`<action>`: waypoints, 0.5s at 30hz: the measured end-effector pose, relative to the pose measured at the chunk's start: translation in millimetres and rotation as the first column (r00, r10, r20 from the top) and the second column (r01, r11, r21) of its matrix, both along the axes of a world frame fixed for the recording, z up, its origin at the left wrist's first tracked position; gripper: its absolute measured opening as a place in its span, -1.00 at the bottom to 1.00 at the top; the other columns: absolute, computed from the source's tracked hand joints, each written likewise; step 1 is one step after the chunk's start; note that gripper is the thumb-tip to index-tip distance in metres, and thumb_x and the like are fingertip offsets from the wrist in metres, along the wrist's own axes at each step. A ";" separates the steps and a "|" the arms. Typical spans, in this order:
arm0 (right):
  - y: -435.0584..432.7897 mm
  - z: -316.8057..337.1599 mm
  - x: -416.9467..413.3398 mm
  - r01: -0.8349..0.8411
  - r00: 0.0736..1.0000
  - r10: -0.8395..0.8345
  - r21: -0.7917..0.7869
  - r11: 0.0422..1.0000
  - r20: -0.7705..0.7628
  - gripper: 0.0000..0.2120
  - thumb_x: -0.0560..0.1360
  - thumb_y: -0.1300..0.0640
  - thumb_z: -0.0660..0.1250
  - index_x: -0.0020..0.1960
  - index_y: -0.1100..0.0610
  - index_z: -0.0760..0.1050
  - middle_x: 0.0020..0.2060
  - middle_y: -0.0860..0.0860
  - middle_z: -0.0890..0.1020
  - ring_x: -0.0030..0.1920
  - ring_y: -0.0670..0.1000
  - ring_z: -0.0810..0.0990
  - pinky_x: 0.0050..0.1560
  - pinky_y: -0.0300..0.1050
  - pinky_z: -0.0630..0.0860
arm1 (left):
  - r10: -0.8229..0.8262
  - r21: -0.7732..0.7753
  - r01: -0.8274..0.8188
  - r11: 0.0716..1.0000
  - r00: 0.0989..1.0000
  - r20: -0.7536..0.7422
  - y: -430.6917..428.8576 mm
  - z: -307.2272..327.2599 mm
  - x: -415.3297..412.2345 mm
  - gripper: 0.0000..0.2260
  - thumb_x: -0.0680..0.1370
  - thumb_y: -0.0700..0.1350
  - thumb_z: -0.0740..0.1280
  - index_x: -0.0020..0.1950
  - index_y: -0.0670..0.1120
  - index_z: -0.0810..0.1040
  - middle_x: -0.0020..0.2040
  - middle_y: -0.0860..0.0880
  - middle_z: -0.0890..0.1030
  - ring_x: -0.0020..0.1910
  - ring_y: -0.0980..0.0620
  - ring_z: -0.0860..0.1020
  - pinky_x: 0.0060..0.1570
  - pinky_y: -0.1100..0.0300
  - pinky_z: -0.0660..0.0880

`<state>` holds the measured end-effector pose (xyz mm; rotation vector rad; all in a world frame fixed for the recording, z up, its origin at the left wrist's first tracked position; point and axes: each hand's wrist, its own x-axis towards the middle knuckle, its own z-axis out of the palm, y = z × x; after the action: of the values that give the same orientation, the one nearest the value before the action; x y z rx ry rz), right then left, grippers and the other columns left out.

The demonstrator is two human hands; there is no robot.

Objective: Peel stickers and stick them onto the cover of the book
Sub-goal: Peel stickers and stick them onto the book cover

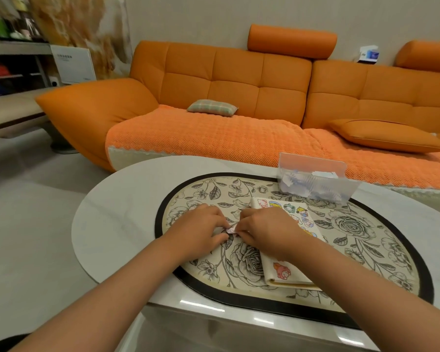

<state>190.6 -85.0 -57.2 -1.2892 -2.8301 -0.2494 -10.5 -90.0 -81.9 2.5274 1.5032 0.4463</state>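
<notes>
- Two hands work over one oval floral mat (361,224) on the counter (117,214).
- Left hand (198,224): grip curled, fingertips pinching one small sticker piece (231,230).
- Right hand (267,229): grip curled, fingertips pinching the same piece from the other side.
- The piece sits just above the mat, beside the left edge of the book.
- One book (269,272) lies flat on the mat, under the right wrist.
- At least six stickers show on the book's cover.
- One clear plastic box (315,179) stands behind the book.
</notes>
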 end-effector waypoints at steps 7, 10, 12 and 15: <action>-4.1 2.6 4.9 0.038 0.982 -0.044 -0.036 0.999 -0.183 -0.79 0.59 -0.12 0.30 0.05 -0.12 0.69 -0.01 -0.15 0.64 -0.06 -0.06 0.60 -0.17 -0.11 0.54 | 0.036 -0.019 -0.035 0.999 0.998 0.050 -5.3 5.4 2.2 -0.74 0.59 0.08 0.32 0.28 0.14 0.50 0.17 0.21 0.53 0.21 0.18 0.41 0.15 0.20 0.42; -4.2 5.4 11.8 0.100 0.941 -0.068 0.082 0.992 -0.332 -0.81 0.58 -0.11 0.33 0.05 -0.12 0.70 -0.07 -0.15 0.70 -0.09 -0.08 0.64 -0.17 -0.10 0.57 | 0.126 -0.058 -0.118 0.991 0.979 0.163 -6.1 11.7 3.5 -0.85 0.60 0.03 0.30 0.16 0.17 0.55 0.04 0.25 0.55 0.08 0.20 0.50 0.07 0.15 0.52; -3.2 7.2 16.7 0.131 0.913 -0.035 0.212 0.968 -0.406 -0.84 0.56 -0.11 0.37 -0.02 -0.10 0.71 -0.22 -0.13 0.72 -0.22 -0.07 0.66 -0.29 -0.11 0.57 | 0.222 -0.160 -0.179 0.971 0.922 0.316 -7.6 19.5 7.9 -0.91 0.60 0.04 0.28 0.02 0.17 0.58 -0.08 0.23 0.62 -0.08 0.17 0.57 -0.05 0.11 0.57; -7.2 13.4 19.8 0.140 0.883 0.015 0.293 0.946 -0.469 -0.92 0.51 -0.05 0.44 -0.06 -0.12 0.72 -0.30 -0.13 0.70 -0.31 -0.06 0.64 -0.40 -0.19 0.50 | 0.319 -0.389 -0.100 0.916 0.768 0.555 -12.2 33.5 19.6 -0.84 0.61 0.07 0.28 -0.05 0.10 0.64 -0.16 0.20 0.71 -0.17 0.06 0.66 -0.08 0.08 0.57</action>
<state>210.4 -92.2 -43.8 -1.1795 -2.2363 -0.3303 9.1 -102.2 -48.5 1.7055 1.4405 0.8568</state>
